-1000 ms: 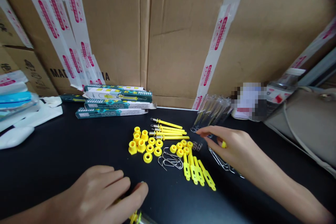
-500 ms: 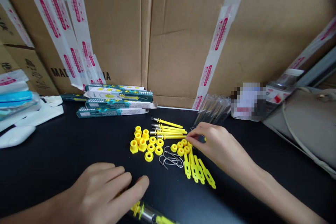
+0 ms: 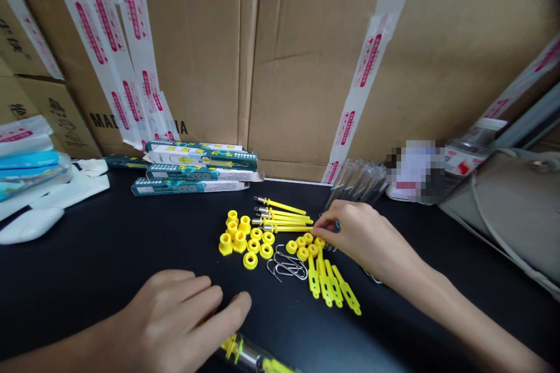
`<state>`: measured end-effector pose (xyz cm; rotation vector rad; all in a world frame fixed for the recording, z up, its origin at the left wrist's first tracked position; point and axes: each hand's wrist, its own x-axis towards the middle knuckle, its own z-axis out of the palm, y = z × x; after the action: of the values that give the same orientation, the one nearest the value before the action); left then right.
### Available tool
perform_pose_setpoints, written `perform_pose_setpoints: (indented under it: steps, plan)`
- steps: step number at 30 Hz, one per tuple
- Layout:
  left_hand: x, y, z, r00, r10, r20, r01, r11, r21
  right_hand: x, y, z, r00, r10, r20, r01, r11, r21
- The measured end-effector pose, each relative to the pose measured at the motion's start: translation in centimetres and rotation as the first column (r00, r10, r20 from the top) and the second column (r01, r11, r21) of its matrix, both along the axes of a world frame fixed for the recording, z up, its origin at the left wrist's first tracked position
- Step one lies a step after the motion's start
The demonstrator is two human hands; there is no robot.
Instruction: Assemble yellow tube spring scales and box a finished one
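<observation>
My right hand (image 3: 356, 236) reaches over the black table (image 3: 109, 245). Its fingertips are pinched together at the right end of a row of yellow rods with metal tips (image 3: 284, 218), just above some small yellow rings (image 3: 304, 247); what they pinch is hidden. My left hand (image 3: 175, 317) lies near the front edge, fingers curled over a clear tube with yellow parts (image 3: 247, 354) that sticks out from under it. Between the hands lie yellow caps (image 3: 238, 236), bent wire hooks (image 3: 286, 268) and flat yellow clips (image 3: 332, 288).
Green and white boxes (image 3: 196, 172) are stacked at the back, in front of taped cardboard cartons (image 3: 306, 70). A bundle of clear tubes (image 3: 356, 183) lies behind my right hand. A beige bag (image 3: 503, 210) sits at the right, white and blue packets (image 3: 30, 224) at the left.
My right hand has moved left from beside the clear tubes to the end of the yellow rods and closed into a pinch. More of the tube shows under my left hand.
</observation>
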<state>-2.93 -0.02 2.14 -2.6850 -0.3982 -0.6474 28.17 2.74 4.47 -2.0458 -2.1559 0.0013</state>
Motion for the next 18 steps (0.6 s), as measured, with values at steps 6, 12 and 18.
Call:
perform_pose_setpoints:
  steps: [6, 12, 18]
  plan:
    - [-0.1, 0.0, 0.0, 1.0, -0.002, -0.012, 0.002, 1.0, 0.01, -0.4, 0.1, 0.0, 1.0, -0.008, 0.001, 0.008, 1.0, -0.026]
    - [0.2, 0.0, -0.8, 0.997, 0.01, 0.079, -0.011, 1.0, 0.016, 0.0, 0.3, -0.3, 0.999, 0.033, -0.012, -0.033, 0.999, -0.011]
    - [0.3, 0.0, -1.1, 0.991, -0.006, 0.131, 0.002, 1.0, 0.026, 0.2, 0.2, -0.6, 0.998, 0.041, -0.042, -0.041, 0.999, 0.0]
